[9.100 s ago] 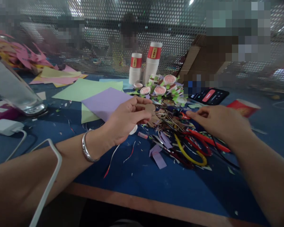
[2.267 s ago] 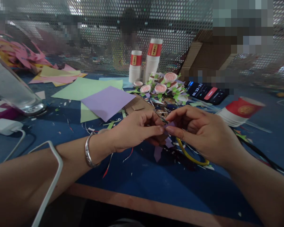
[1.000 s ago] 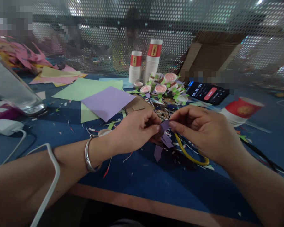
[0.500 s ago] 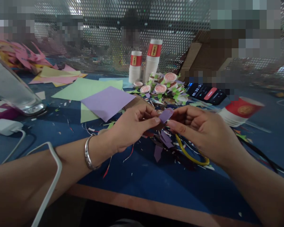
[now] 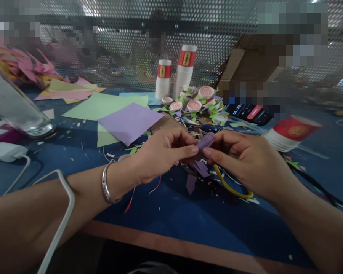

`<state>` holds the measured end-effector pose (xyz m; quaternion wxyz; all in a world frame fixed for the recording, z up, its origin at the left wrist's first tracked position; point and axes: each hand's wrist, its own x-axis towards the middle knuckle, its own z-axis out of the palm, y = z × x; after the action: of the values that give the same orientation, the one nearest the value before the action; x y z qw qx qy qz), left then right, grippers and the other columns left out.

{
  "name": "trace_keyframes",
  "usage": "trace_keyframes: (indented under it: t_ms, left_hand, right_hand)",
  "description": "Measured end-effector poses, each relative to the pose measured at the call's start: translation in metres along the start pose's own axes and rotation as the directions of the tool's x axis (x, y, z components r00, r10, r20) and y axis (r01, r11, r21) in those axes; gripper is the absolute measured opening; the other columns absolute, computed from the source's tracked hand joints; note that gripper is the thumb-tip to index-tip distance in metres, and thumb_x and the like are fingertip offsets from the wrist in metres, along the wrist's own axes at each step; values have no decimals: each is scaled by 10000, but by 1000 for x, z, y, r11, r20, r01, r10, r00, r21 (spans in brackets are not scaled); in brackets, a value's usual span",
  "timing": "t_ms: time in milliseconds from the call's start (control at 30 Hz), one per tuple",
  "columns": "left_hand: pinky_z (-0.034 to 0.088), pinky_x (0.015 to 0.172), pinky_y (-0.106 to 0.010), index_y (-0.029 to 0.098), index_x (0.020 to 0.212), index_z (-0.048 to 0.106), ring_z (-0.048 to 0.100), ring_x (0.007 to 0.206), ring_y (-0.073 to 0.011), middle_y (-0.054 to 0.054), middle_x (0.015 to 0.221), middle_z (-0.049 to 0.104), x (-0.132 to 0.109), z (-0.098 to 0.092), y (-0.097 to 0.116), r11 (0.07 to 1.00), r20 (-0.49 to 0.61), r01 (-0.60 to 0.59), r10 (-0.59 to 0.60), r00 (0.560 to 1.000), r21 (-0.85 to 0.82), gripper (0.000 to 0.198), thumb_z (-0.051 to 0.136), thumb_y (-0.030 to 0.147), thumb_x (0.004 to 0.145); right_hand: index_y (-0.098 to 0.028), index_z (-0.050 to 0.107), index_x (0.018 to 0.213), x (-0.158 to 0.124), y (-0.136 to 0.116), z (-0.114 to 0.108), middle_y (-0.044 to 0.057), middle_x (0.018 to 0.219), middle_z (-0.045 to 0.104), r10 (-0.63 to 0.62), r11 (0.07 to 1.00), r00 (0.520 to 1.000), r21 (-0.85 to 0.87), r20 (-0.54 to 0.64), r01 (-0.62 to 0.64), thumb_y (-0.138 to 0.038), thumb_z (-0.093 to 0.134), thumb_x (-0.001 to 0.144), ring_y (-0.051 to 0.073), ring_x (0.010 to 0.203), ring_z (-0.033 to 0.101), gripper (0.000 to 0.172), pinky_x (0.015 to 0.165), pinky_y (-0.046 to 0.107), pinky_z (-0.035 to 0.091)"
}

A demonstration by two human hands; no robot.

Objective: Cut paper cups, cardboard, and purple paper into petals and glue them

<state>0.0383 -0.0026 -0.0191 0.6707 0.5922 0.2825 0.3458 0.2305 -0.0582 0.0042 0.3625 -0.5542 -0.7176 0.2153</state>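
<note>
Between my two hands is a small purple paper strip (image 5: 205,141), curved, with a faint pinkish mark at its upper end. My left hand (image 5: 171,150), a silver bangle on its wrist, pinches the strip's left side between thumb and fingers. From the right, my right hand (image 5: 237,154) has its thumb and fingertips closed on the other side of the strip. Under the hands lie cut purple paper pieces (image 5: 192,183) among scraps, partly hidden. A yellow scissors handle (image 5: 234,192) shows below my right hand.
Purple (image 5: 130,123) and green paper sheets (image 5: 85,108) lie at left, near a leaning glass of water (image 5: 31,110). Behind stand paper cup stacks (image 5: 185,68) and a pile of round paper pieces (image 5: 194,105). A phone (image 5: 251,113) and tilted red-and-white cups (image 5: 291,133) are at right.
Both hands have shifted slightly right with the purple strip. The strip looks more curved and turned than before, and my thumbs sit closer together.
</note>
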Motion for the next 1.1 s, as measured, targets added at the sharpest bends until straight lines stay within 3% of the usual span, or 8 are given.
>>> trace_keyframes:
  t_ms: [333,567,833,1100]
  left_hand:
    - [458,632,-227,138,856,638,586,692,-90,22,768,639,0,-1,6,990,-45,1,5,999,138,118,751,138,825]
    - [488,665,-238,133,869,631,605,714,-93,21,785,639,0,-2,5,998,10,3,-4,1000,69,132,753,153,822]
    - [474,659,-224,134,821,669,591,714,-92,13,760,636,0,-6,4,972,30,-47,41,999,232,89,736,190,836]
    - [486,626,-213,145,757,615,594,680,-88,21,713,622,-1,-3,6,981,-1,-29,29,1000,191,136,719,179,837]
  right_hand:
    - [-199,709,811,1,0,0,-9,665,690,-11,999,1000,-49,16,11,-311,697,870,135,574,586,127,524,253,410]
    - [-205,704,802,0,0,-1,-12,633,686,-12,996,1000,-88,28,14,-330,686,885,139,560,581,151,508,259,394]
    - [-203,707,829,0,2,0,-6,665,705,12,997,997,-78,70,-7,-338,672,893,146,590,608,153,542,261,429]
    - [-212,701,816,-1,0,-1,-25,633,692,-32,995,998,-89,47,36,-304,668,899,123,546,570,128,510,247,397]
